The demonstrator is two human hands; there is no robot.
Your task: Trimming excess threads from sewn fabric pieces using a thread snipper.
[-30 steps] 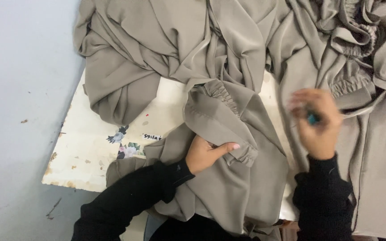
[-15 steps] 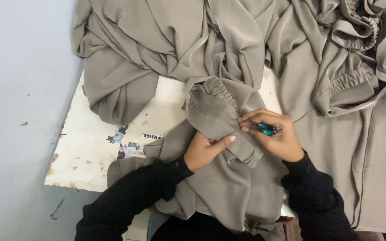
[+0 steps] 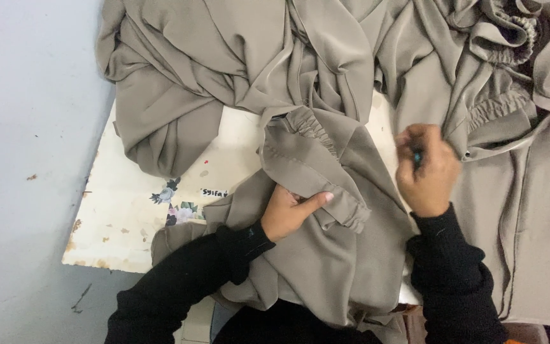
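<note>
Two hands are working one heap of taupe garments (image 3: 326, 83): the left hand (image 3: 291, 210) is pinching a gathered cuff (image 3: 316, 169) below the heap, the right hand (image 3: 428, 169), beside that cuff, is clenching a small teal tool (image 3: 418, 156). One worn white counter (image 3: 135, 210) is lying under the heap, beside a grey floor (image 3: 27, 127).

A small garment-sewing workroom: heaps of taupe fabric (image 3: 237, 70) with gathered elastic cuffs (image 3: 498, 105) cover a worn, paint-flecked white worktop (image 3: 128, 210) from twelve to three o'clock, and a bare grey floor (image 3: 20, 127) lies at nine o'clock.
</note>
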